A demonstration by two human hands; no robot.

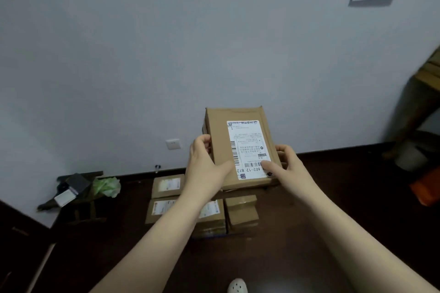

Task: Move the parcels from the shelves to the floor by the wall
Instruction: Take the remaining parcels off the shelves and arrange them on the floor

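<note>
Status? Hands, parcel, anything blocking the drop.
Both on labelled parcel: left hand grips left edge, right hand grips right edge. Parcel over floor stack by the wall; contact unclear. Nothing seen in the way.

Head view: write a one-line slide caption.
The left hand and right hand hold a labelled parcel above the floor stack by the wall.

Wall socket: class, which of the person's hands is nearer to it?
Left. The left hand grips the left edge of the held parcel, just right of the wall socket; the right hand holds the opposite edge, farther away.
</note>
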